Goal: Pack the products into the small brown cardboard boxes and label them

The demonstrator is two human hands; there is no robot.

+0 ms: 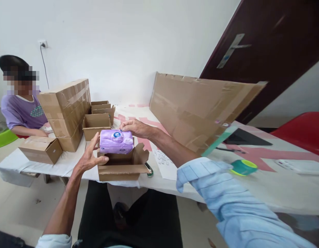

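Observation:
A purple pack of tissues (115,142) with a blue label hangs over an open cardboard box (119,176) at the table's near edge. My right hand (137,128) pinches the pack at its upper right corner. At the left end, my left hand (91,155) steadies it, fingers along the side and thumb below its lower edge. The box flaps stand up and its inside looks bare where it shows. Just right of the box lies a small green-rimmed metallic object (149,169), partly hidden by a flap.
Behind are more open boxes (96,121) and a stack of taped cartons (68,110). A closed carton (40,149) sits at left, near a seated person (25,106). A large cardboard sheet (198,106), a tape roll (244,167) and a printed paper (163,162) are rightward.

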